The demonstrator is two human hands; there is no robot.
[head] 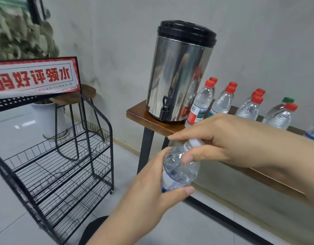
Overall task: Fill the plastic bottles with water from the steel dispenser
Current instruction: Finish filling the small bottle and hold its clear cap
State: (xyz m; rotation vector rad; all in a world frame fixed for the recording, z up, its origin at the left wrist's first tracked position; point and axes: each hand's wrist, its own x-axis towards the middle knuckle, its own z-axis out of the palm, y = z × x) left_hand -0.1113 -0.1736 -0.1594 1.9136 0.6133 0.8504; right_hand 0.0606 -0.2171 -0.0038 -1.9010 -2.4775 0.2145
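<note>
Grey plaster wall and pale floor tiles frame a narrow wooden table (153, 123) on black legs. On it we see the cylindrical steel dispenser (179, 75), mirror-bright with a black lid and black tap, beside clear ribbed bottles (223, 101) with red caps. Left stands a black wire rack (64, 156). Our left hand (149, 190) wraps the held bottle (179, 167) below the table edge; our right hand (221, 138) pinches its cap.

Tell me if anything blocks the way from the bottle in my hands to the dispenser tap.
Nothing visible does. The bottle sits below and in front of the table edge, and the black tap overhangs that edge with open air beneath it. The capped bottles stand off to the right.
</note>
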